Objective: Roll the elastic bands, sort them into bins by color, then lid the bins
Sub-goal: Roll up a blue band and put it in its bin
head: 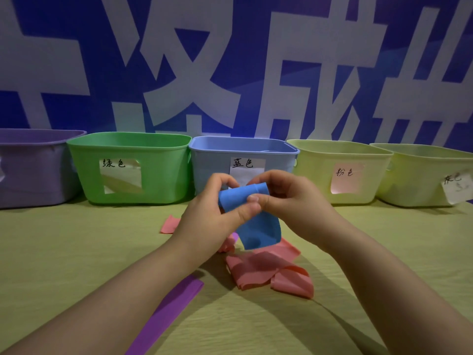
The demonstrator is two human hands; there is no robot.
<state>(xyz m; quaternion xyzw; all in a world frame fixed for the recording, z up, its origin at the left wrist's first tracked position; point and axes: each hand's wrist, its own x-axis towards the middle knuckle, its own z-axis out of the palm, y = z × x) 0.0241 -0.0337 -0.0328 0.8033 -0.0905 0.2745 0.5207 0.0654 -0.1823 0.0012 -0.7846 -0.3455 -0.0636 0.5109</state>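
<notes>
blue band (258, 228) pinched between both hands

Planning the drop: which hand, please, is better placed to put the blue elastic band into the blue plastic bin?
Likely the right hand: it pinches the blue elastic band at its rolled end, nearest the blue plastic bin; the left hand pinches lower.

Blue band (258, 226): upper end curled into a partial roll, pinched by the left hand (212, 213) and right hand (289, 201) in front of the blue bin (212, 165), its loose tail hanging over the crumpled pink bands (266, 272) on the desk (76, 252). Purple band (174, 308): a flat strip lying near the left forearm. Purple bin (33, 170), green bin (133, 175), the blue bin and two pale yellow bins (320, 175) stand open-topped in a row at the back, the last four with handwritten labels.
</notes>
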